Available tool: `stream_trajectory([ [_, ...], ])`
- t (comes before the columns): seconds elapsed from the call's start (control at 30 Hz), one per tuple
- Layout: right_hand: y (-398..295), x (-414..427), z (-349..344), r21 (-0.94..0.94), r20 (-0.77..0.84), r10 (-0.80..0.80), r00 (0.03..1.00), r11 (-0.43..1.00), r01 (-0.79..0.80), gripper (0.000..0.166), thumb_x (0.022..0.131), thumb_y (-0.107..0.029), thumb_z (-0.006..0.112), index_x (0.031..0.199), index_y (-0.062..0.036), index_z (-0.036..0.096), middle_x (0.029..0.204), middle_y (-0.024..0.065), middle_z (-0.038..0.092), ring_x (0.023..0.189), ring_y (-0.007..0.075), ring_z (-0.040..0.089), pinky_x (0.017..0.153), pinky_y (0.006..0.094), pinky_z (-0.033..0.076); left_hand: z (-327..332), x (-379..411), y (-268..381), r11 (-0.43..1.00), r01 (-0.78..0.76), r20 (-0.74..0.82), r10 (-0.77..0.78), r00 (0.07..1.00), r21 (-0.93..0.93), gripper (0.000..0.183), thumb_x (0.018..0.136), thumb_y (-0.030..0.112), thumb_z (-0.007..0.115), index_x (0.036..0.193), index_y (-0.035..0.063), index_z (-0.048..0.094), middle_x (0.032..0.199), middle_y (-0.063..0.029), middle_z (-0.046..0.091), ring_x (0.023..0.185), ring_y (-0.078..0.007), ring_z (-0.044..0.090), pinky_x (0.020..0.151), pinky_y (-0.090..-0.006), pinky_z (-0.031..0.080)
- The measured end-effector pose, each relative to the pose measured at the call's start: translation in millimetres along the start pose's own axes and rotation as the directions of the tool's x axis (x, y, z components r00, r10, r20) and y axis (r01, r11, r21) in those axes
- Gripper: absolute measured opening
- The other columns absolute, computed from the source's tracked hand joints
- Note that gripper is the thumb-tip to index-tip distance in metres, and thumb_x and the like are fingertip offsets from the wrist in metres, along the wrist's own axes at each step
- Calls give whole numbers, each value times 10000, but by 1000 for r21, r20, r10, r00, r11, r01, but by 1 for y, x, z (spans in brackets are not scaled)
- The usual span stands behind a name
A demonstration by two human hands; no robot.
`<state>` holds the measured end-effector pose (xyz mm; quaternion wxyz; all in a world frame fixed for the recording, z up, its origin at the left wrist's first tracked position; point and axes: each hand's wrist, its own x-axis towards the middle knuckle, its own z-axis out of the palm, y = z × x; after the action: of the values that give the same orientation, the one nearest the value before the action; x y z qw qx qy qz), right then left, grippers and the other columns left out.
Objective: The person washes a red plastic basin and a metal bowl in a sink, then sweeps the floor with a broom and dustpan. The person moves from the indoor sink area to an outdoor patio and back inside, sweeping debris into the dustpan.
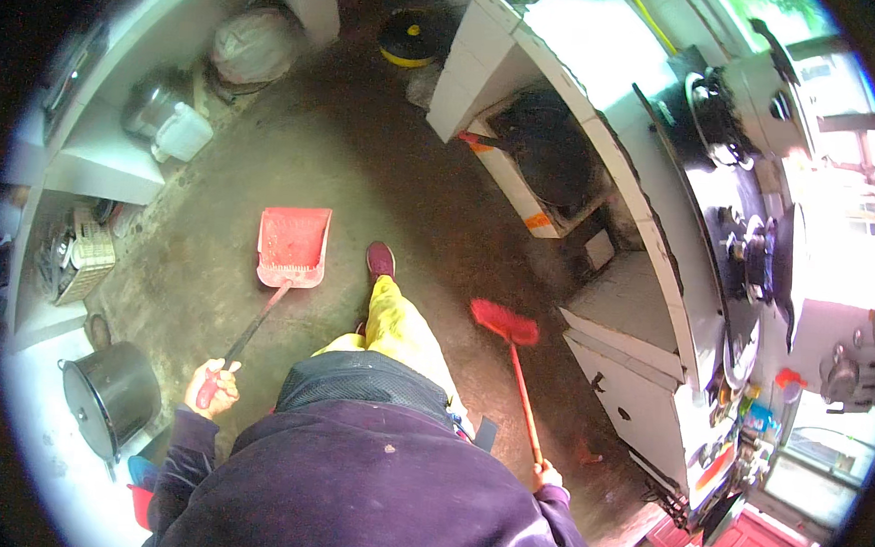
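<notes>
My left hand (212, 387) grips the red end of a long dustpan handle. The red plastic dustpan (294, 238) is out in front on the left, over the concrete floor, its open edge facing away from me; whether it touches the floor I cannot tell. In my right hand (547, 476) is the orange-red stick of a broom, whose red bristle head (504, 322) is low over the floor on the right. One foot in a dark red shoe (380, 259) is forward between the two tools.
On the left, shelves hold a basket (93, 260) and a white container (183, 131), with a large lidded pot (110, 396) nearer me. A tiled counter (624, 172) with stove burners curves along the right, above a white cabinet (624, 413). A black and yellow round object (409, 39) stands ahead.
</notes>
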<state>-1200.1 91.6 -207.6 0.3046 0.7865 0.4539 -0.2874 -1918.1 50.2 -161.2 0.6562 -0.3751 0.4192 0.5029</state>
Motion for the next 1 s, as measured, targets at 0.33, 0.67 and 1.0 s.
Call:
stream_trajectory([
  [0.33, -11, -21, -23, 161, -145, -215, 966, 958, 238, 269, 845, -335, 462, 1006, -135, 542, 822, 183, 605, 786, 372, 576, 680, 437, 450, -52, -17, -44, 996, 14, 37, -10, 999, -94, 204, 772, 165, 549, 849, -12, 482, 513, 36, 412, 426, -75, 414, 448, -206, 383],
  [0.67, -282, 157, -134, 200, -319, -555, 768, 753, 627, 281, 849, -295, 435, 954, -66, 559, 908, 199, 605, 849, 368, 575, 767, 458, 448, -86, -40, -146, 953, -76, -175, 132, 976, 294, 232, 799, 259, 537, 856, 36, 569, 612, -38, 528, 551, -166, 508, 566, -326, 445],
  [1.0, -63, 228, -90, 264, -150, -466, 872, 831, 489, 302, 856, -316, 439, 1066, -102, 468, 827, 195, 602, 792, 381, 581, 700, 483, 458, 19, -22, -303, 930, -72, -252, 172, 952, 360, 213, 818, 252, 519, 863, 45, 541, 611, -16, 509, 579, -151, 504, 613, -313, 434],
])
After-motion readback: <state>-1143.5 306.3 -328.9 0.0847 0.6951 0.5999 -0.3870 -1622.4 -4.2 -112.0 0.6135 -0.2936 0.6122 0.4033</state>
